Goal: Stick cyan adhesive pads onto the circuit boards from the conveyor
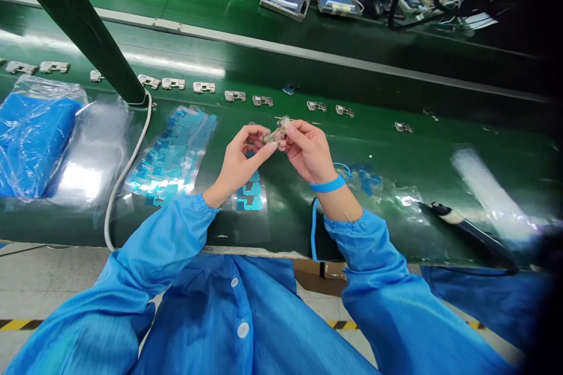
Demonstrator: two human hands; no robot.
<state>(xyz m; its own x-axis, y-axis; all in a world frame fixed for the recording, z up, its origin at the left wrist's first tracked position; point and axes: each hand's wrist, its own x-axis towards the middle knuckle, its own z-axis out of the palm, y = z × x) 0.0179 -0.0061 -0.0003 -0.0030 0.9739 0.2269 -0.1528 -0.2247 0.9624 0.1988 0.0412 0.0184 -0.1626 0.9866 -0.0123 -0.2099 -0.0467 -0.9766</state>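
Observation:
My left hand point(241, 158) and my right hand point(308, 149) meet above the green bench and both pinch one small silvery metal part point(277, 132) between fingertips. A blue wrist strap point(328, 185) circles my right wrist, with a coiled blue cord point(314, 228) hanging from it. Under my left hand lies a clear strip of blue stickers point(250, 194). A larger sheet of blue stickers point(173, 155) lies to the left of it.
A row of several similar small metal parts point(204, 87) runs along the green conveyor belt point(396, 88). At left sit plastic bags with blue material point(33, 137), a dark slanted post point(83, 29) and a white cable point(125, 170). A black-handled tool point(466, 225) lies at right.

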